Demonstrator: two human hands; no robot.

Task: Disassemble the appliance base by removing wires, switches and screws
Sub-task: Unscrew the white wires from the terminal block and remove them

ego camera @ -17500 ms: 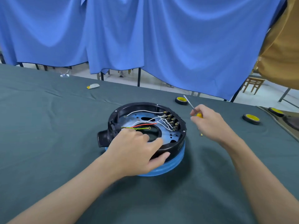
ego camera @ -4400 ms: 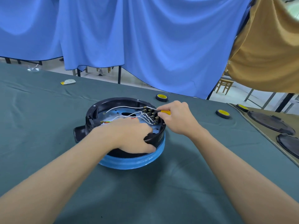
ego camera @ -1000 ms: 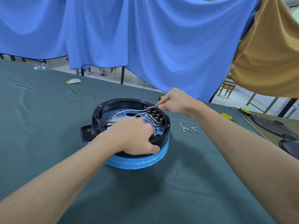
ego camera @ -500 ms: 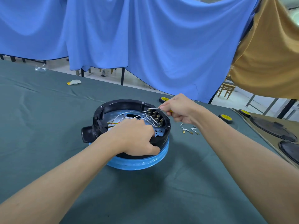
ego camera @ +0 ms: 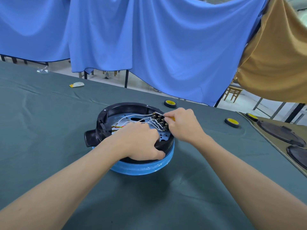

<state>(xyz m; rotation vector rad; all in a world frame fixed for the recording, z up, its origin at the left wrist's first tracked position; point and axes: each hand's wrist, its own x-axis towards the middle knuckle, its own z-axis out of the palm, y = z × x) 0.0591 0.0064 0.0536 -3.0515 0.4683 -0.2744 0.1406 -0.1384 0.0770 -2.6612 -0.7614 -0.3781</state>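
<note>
A round black appliance base [ego camera: 126, 107] with a blue lower ring [ego camera: 141, 169] sits upside down on the green table cloth. Several white wires [ego camera: 141, 116] run across its metal plate to a row of switch terminals [ego camera: 160, 121] at the right rim; red and yellow-green wires [ego camera: 118, 127] lie at the left. My left hand [ego camera: 141, 143] grips the near rim of the base. My right hand [ego camera: 182, 124] holds a small yellow-handled screwdriver [ego camera: 172, 118], its metal tip at the far terminals.
Three black-and-yellow tape rolls [ego camera: 170, 103] [ego camera: 232, 122] [ego camera: 252, 116] lie behind and to the right. Dark round covers [ego camera: 280, 132] rest on a tan mat at the far right. A small white-yellow scrap [ego camera: 76, 84] lies far left. Blue and tan curtains hang behind the table.
My right hand came down from above the far rim to the terminal row, screwdriver tip on the terminals. It now hides the two loose wires on the cloth. The left hand kept its grip.
</note>
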